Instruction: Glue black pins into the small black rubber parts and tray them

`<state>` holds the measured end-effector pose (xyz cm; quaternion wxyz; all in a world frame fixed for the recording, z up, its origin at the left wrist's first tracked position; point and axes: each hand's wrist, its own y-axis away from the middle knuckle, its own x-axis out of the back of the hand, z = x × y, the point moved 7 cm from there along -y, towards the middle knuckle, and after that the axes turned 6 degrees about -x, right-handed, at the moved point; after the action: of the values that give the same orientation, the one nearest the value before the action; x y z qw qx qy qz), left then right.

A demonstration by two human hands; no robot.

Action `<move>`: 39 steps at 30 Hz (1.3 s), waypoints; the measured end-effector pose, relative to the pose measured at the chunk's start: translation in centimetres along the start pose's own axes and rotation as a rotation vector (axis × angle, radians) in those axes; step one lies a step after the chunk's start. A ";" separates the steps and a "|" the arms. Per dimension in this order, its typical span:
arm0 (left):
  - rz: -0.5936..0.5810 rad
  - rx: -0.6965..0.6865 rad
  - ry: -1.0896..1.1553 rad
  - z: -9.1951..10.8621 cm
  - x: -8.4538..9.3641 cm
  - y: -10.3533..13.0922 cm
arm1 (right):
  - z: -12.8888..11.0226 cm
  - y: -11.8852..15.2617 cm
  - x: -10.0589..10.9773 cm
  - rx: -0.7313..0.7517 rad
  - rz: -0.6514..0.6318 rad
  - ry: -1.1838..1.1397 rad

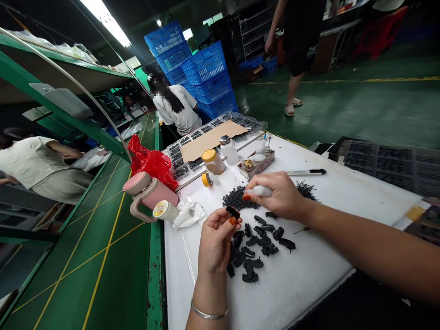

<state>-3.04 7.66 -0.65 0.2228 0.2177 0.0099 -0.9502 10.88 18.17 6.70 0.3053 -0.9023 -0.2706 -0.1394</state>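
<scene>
My left hand (217,238) pinches a small black curved part (233,212) between thumb and fingers, over the white table. Just right of it and a little higher, my right hand (280,195) is wrapped round a small white bottle (260,190), tilted with its end toward the part but apart from it. Several loose black parts (270,249) lie on the table beside my left hand. Behind my hands sits a pile of tiny black pieces (237,198). Thin black pins (305,190) lie beyond my right wrist.
A pink flask (156,192), white tissue (189,213) and yellow-lidded jar (213,162) stand at the left and back. Behind are a white bottle (229,150), a small box (257,166) and compartment trays (178,169). A green conveyor (103,256) runs left; people are nearby.
</scene>
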 end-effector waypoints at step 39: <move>0.088 -0.315 -0.396 1.6 -0.1 0.6 | 2.3 1.0 -4.5 -0.256 -0.246 -0.264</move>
<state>-3.32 6.96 0.90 0.2928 -0.0097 0.1048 -0.9504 7.96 17.13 2.53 0.1308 -0.9043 -0.3964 -0.0897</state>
